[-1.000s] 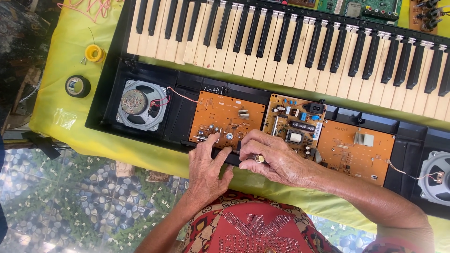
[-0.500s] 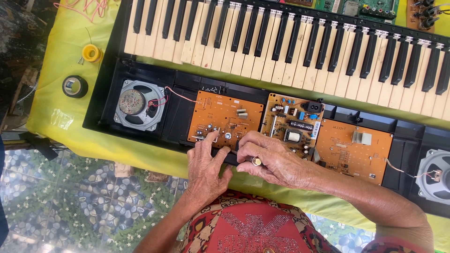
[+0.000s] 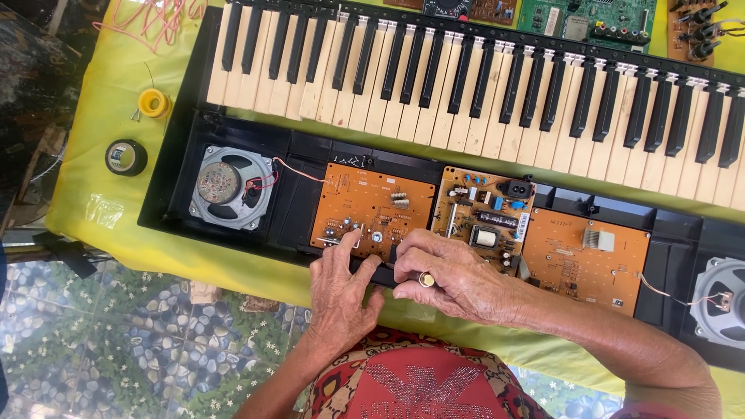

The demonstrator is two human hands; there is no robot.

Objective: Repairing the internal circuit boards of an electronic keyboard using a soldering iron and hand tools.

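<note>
1. At the far left, a small yellow spool and a black roll of tape lie on the yellow cloth that covers the table, well apart from the hands.
2. An opened black electronic keyboard lies across the cloth, its cream and black keys along the far side and its inner parts bare on the near side.
3. A round grey metal speaker sits in the left end of the case; a thin red wire runs from it to the left orange circuit board.
4. The left hand rests at the near edge of that board, fingers loosely spread and slightly bent, the forefinger tip touching the board's lower edge beside small silver parts.
5. The right hand lies just beside it, touching it, fingers curled down and drawn together over the black rim of the case between the left board and the middle orange circuit board. A gold ring shows on one finger. Whether the fingertips pinch anything cannot be told; they are hidden.
6. A third orange circuit board lies further right, past the right wrist.
7. A second grey speaker sits at the right end of the case.
8. Green and brown loose circuit boards lie beyond the keys, top right.
</note>
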